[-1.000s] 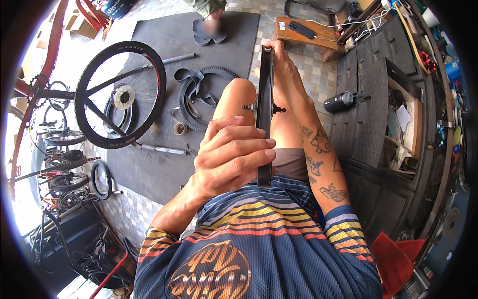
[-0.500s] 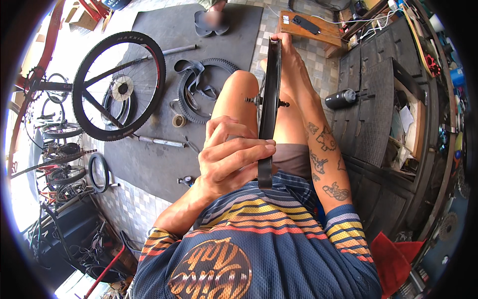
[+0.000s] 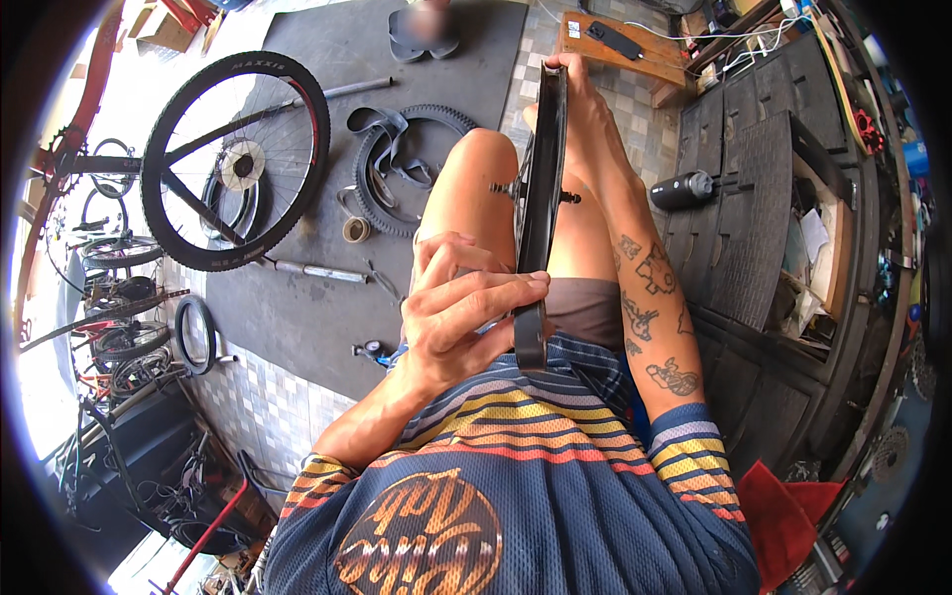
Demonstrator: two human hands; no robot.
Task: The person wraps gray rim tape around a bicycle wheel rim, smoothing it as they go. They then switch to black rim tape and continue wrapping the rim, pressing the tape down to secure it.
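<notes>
A black bicycle wheel (image 3: 540, 188) stands on edge between my knees, seen edge-on, its axle sticking out at both sides. My left hand (image 3: 461, 312) presses its fingers against the near part of the rim, close to my lap. My right hand (image 3: 575, 84) reaches along the wheel and grips its far end; the tattooed forearm lies beside the wheel. Both bare legs flank the wheel.
A dark mat (image 3: 327, 198) covers the tiled floor. On it lie a spoked wheel with tyre (image 3: 233, 159), a loose knobbly tyre (image 3: 412, 169) with an inner tube, a tape roll (image 3: 355, 230) and metal rods. Dark cabinets (image 3: 754, 218) stand at right, bike parts at left.
My head has shifted, so the scene slid slightly. My left hand's fingers moved a little along the rim; the right hand keeps its hold on the far end.
</notes>
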